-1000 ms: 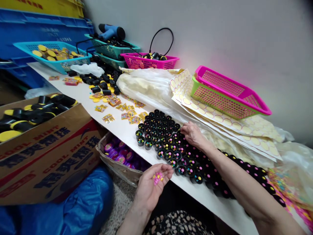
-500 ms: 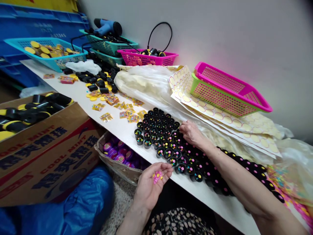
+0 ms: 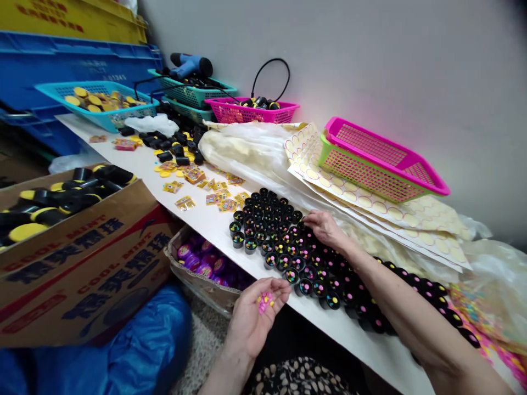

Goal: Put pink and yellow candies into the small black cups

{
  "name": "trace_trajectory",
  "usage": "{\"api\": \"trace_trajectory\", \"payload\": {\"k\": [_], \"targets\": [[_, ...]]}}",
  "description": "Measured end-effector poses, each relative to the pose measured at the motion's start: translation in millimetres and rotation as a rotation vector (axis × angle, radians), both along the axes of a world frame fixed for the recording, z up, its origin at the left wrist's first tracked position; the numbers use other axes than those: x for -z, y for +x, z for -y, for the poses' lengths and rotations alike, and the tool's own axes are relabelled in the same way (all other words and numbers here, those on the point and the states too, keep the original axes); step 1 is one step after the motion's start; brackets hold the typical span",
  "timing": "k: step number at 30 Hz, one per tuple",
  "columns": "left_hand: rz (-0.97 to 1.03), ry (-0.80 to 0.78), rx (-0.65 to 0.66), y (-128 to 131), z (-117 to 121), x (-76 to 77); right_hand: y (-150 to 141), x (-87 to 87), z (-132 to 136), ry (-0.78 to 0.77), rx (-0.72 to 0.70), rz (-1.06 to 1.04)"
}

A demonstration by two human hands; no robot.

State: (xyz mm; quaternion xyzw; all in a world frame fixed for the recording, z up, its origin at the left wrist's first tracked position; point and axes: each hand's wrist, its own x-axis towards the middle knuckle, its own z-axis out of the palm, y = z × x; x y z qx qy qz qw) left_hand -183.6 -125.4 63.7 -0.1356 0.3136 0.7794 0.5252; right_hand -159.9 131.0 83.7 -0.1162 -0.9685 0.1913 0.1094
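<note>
Pink pieces (image 3: 263,305) still in left hand (image 3: 256,314), view tilted higher

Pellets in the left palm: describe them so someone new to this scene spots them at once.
Find the white table running diagonally across the picture, crowded with black cups. At its near edge, the left hand is held palm up, and the pellets lie in it. Similar bits lie inside cups; these sit on bare skin, in one small pink-and-yellow cluster.

Remotely, I see a pink basket (image 3: 370,141) nested in a green basket (image 3: 362,174) on circle-printed sheets (image 3: 362,202); a blue tool (image 3: 190,66) tops a teal basket (image 3: 187,96).
</note>
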Motion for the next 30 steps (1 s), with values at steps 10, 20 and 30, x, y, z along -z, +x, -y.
{"api": "trace_trajectory", "payload": {"k": [10,20,30], "targets": [[-0.001,-0.005,0.026,1.9,-4.0,-0.1,9.9,0.8,-7.1,-0.033,0.15,-0.186],[0.134,0.336,0.02,-8.2,-4.6,-12.3,29.9,-31.0,94.7,-0.224,-0.288,-0.192],[0.131,0.397,-0.043,0.9,-5.1,-10.4,30.5,-25.2,147.8,0.153,-0.443,0.03]]}}
